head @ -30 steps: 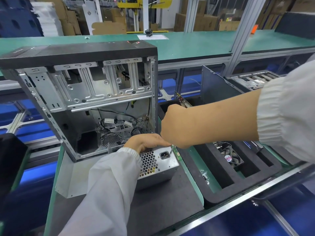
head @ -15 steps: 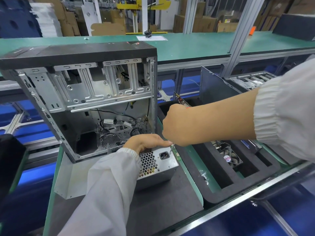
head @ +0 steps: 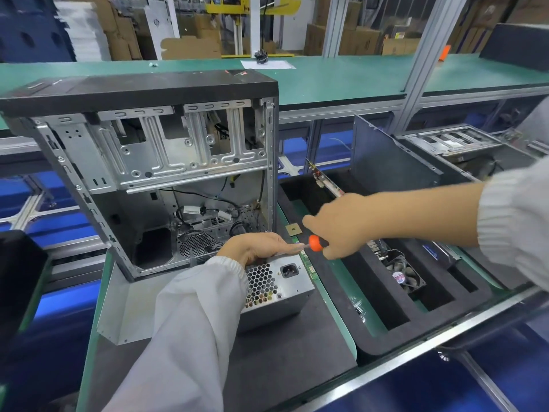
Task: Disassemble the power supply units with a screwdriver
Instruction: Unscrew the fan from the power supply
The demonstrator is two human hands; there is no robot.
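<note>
— Where's the silver metal power supply box (head: pixel 276 292)?
— On the dark mat, near the open grey computer case (head: pixel 154 173).
— The hands?
— The left hand (head: pixel 255 248) presses flat on its top; the right hand (head: pixel 341 227) grips the orange-handled screwdriver (head: pixel 315 242) just right of it.

**Even overhead light, wide-angle bend at the workbench**

Bright, diffuse light falls from above, leaving only soft, short shadows under the power supply unit (head: pixel 279 289) and inside the open computer case (head: pixel 142 162). A mild sheen runs along the metal rail (head: pixel 416 349) at the near edge. The wide lens bows straight lines toward the borders. The right hand (head: pixel 341 224) is slightly motion-blurred; the background cardboard boxes (head: pixel 356 40) are soft.
</note>
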